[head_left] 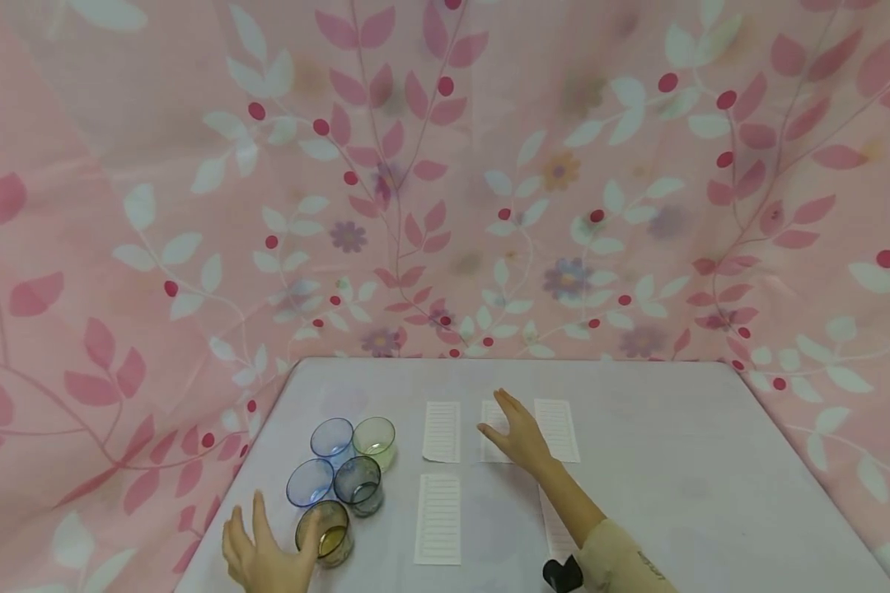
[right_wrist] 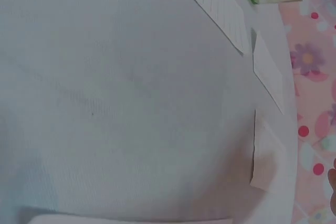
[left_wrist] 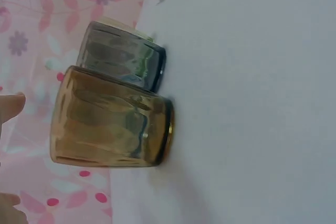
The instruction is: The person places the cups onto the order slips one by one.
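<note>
the step seems a reach: the left grip (head_left: 265, 553), spread and empty, is beside the amber glass (head_left: 334, 543) at the near end of the clustered glasses (head_left: 358, 487); lifting it would call for closing round its sides. the right grip (head_left: 521, 436), also released, hangs above lined papers (head_left: 438, 520) on the white tabletop (head_left: 675, 469), backed by pink floral cloth (head_left: 482, 206).

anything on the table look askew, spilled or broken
One small thing: the far-left paper has a near edge that looks slightly curled, so it doesn't seem to lie quite flat. Otherwise nothing stands out; the five glasses stand upright, with no spill or breakage visible.
</note>
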Action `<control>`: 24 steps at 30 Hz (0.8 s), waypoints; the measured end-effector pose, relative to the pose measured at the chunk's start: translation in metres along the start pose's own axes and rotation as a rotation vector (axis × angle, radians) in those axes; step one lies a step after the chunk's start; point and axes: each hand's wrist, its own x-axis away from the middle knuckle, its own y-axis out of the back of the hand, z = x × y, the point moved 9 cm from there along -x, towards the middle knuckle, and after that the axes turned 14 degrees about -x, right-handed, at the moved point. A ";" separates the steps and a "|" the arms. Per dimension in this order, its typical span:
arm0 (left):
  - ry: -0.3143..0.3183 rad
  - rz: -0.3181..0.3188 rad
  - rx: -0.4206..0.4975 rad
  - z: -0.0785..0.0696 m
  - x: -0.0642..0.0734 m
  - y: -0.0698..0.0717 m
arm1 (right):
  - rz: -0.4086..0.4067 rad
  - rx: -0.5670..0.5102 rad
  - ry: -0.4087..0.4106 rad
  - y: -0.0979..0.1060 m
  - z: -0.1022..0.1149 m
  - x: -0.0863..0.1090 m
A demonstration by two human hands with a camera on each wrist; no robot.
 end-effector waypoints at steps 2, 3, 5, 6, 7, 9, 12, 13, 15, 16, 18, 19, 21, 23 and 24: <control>0.106 0.040 -0.032 0.014 0.007 -0.005 | 0.007 0.000 0.015 -0.010 0.000 -0.001; 0.147 0.062 -0.038 0.021 0.010 -0.008 | 0.011 0.000 0.018 -0.014 0.000 -0.002; 0.211 0.079 -0.006 0.030 0.017 -0.014 | 0.027 -0.001 0.015 -0.023 -0.001 -0.002; 0.238 0.085 0.013 0.034 0.020 -0.016 | 0.034 0.005 0.015 -0.027 -0.002 -0.002; 0.261 0.086 0.035 0.037 0.023 -0.019 | 0.045 0.022 0.021 -0.032 -0.002 -0.002; 0.300 0.080 0.097 0.041 0.027 -0.023 | 0.075 0.047 0.023 -0.042 -0.003 0.000; 0.347 0.129 0.161 0.045 0.031 -0.033 | 0.121 0.062 0.023 -0.056 -0.005 0.000; 0.357 0.157 0.182 0.046 0.032 -0.037 | 0.131 0.056 0.022 -0.059 -0.004 0.000; 0.380 0.214 0.230 0.049 0.032 -0.046 | 0.135 0.028 0.018 -0.066 -0.005 0.000; 0.399 0.244 0.243 0.052 0.033 -0.053 | 0.136 0.019 0.009 -0.069 -0.006 0.000; 0.413 0.278 0.291 0.059 0.033 -0.065 | 0.132 0.020 0.003 -0.075 -0.007 0.001; 0.418 0.286 0.299 0.064 0.034 -0.071 | 0.135 0.020 -0.001 -0.078 -0.008 0.001; 0.424 0.293 0.328 0.075 0.036 -0.084 | 0.150 0.025 -0.025 -0.086 -0.013 0.003; 0.403 0.292 0.346 0.083 0.037 -0.094 | 0.168 0.022 -0.041 -0.092 -0.015 0.007; 0.398 0.291 0.345 0.086 0.037 -0.098 | 0.178 0.019 -0.045 -0.094 -0.015 0.008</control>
